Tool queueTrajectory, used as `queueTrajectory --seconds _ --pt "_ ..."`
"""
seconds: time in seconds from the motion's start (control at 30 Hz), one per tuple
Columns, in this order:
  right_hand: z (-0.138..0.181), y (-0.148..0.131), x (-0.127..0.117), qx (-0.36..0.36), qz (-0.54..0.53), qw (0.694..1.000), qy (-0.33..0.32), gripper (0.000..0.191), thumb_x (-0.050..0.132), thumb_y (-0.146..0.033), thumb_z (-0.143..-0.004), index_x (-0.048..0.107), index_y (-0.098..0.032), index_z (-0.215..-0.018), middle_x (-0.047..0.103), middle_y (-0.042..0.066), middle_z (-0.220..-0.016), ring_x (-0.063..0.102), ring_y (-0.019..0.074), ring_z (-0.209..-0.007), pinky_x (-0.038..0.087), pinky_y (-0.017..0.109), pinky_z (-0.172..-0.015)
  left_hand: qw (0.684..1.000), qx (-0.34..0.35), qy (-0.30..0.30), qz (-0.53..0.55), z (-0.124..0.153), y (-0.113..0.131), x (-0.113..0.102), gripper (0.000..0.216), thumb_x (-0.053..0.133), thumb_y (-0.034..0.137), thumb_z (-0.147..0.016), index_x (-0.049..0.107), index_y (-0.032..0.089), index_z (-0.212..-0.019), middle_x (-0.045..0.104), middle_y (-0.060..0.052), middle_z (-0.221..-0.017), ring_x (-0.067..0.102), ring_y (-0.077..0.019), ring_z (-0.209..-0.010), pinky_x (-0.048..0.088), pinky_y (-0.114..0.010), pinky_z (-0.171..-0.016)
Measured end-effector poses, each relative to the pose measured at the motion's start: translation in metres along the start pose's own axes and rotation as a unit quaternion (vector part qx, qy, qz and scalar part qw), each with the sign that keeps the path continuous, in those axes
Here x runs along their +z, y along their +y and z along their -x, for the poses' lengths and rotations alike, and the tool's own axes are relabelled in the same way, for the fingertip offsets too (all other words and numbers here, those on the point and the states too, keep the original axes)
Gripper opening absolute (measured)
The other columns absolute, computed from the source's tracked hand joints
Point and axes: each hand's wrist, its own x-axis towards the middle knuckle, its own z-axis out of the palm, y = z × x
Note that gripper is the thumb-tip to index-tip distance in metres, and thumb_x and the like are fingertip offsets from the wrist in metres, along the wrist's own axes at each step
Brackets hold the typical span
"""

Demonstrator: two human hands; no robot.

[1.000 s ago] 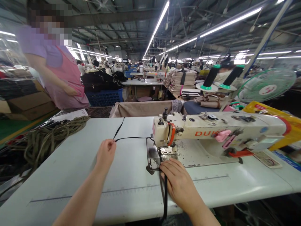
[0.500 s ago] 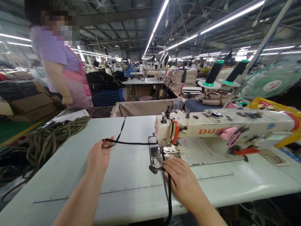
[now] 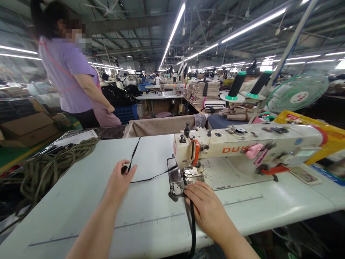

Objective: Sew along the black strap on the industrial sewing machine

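A cream sewing machine stands on the white table. A narrow black strap runs from the back of the table past my left hand to the presser foot, then out toward me and over the front edge. My left hand pinches the strap to the left of the machine, fingers closed on it. My right hand lies flat on the table just in front of the needle plate, fingers pressing the strap down where it leaves the foot.
A heap of olive cord lies at the table's left end. A person in a purple top stands behind it. Thread cones, a green fan and a yellow bag sit behind the machine. A beige cloth bin is behind the table.
My left hand has shifted along the strap, which now sags slack toward the foot instead of running taut. The person at the left has turned and stepped right.
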Motion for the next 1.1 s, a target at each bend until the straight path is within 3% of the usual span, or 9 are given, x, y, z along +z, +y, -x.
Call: queueTrajectory --seconds 0.13,0.2,0.3,0.4,0.67,0.8,0.9,1.1 --pt "0.0 0.0 -0.001 0.003 -0.005 1.0 0.005 0.026 0.057 -0.014 -0.107 0.074 -0.018 -0.126 0.079 0.01 -0.126 0.075 0.0255 -0.118 0.056 0.053 -0.119 0.986 0.086 -0.105 -0.1 0.007 0.002 0.004 0.059 0.071 0.074 -0.081 0.075 0.026 -0.117 0.066 -0.008 -0.113 0.067 -0.034 -0.11 0.052 -0.052 -0.103" --pt "0.0 -0.001 -0.001 0.005 -0.005 1.0 0.007 0.025 0.057 -0.015 -0.108 0.074 -0.018 -0.126 0.079 0.01 -0.127 0.074 0.0256 -0.118 0.055 0.053 -0.12 0.975 0.109 -0.145 -0.13 0.009 0.001 0.003 0.054 0.075 0.07 -0.081 0.078 0.031 -0.118 0.064 -0.007 -0.113 0.067 -0.0332 -0.111 0.053 -0.049 -0.101" --pt "0.001 -0.001 0.0 0.005 -0.003 1.0 0.005 0.025 0.057 -0.015 -0.108 0.074 -0.018 -0.126 0.079 0.009 -0.127 0.074 0.0256 -0.118 0.056 0.053 -0.119 0.967 0.117 -0.171 -0.149 0.01 -0.003 0.003 0.034 0.071 0.06 -0.086 0.081 0.032 -0.102 0.063 -0.005 -0.11 0.068 -0.0297 -0.105 0.053 -0.046 -0.097" --pt "0.002 0.0 0.002 0.004 -0.001 1.0 0.003 0.025 0.058 -0.015 -0.107 0.074 -0.018 -0.126 0.079 0.009 -0.127 0.074 0.0259 -0.118 0.056 0.053 -0.119 0.973 0.114 -0.149 -0.135 0.007 -0.007 0.004 0.032 0.062 0.055 -0.09 0.078 0.028 -0.087 0.064 -0.006 -0.105 0.068 -0.0295 -0.103 0.053 -0.046 -0.098" --pt "0.002 0.001 0.002 0.008 0.002 1.0 0.001 0.024 0.058 -0.017 -0.108 0.075 -0.019 -0.125 0.079 0.01 -0.126 0.074 0.0259 -0.117 0.056 0.053 -0.118 0.994 0.081 -0.024 -0.067 -0.004 -0.009 0.002 0.035 0.058 0.059 -0.083 0.066 0.025 -0.077 0.068 -0.011 -0.096 0.065 -0.0311 -0.097 0.055 -0.045 -0.088" --pt "0.001 -0.001 0.0 0.007 -0.001 1.0 0.006 0.024 0.058 -0.015 -0.108 0.075 -0.019 -0.125 0.079 0.01 -0.125 0.075 0.0247 -0.116 0.056 0.051 -0.119 1.0 0.018 0.003 -0.005 -0.007 -0.015 0.001 0.036 0.062 0.06 -0.082 0.067 0.024 -0.081 0.076 -0.012 -0.116 0.069 -0.031 -0.104 0.055 -0.045 -0.094" --pt "-0.001 -0.003 -0.002 0.011 -0.005 1.0 0.007 0.024 0.057 -0.015 -0.108 0.075 -0.018 -0.123 0.08 0.01 -0.124 0.075 0.0246 -0.116 0.056 0.052 -0.119 0.993 -0.056 0.014 0.1 -0.005 -0.021 0.005 0.033 0.065 0.056 -0.085 0.066 0.023 -0.09 0.077 -0.012 -0.127 0.075 -0.0287 -0.103 0.057 -0.046 -0.096" --pt "-0.001 -0.003 -0.003 0.015 -0.008 1.0 0.007 0.027 0.058 -0.014 -0.106 0.075 -0.02 -0.126 0.08 0.01 -0.125 0.075 0.0248 -0.116 0.057 0.053 -0.118 0.953 -0.12 0.05 0.272 -0.003 -0.02 0.01 0.021 0.07 0.04 -0.086 0.062 0.021 -0.093 0.081 -0.01 -0.097 0.079 -0.0287 -0.102 0.063 -0.05 -0.098"
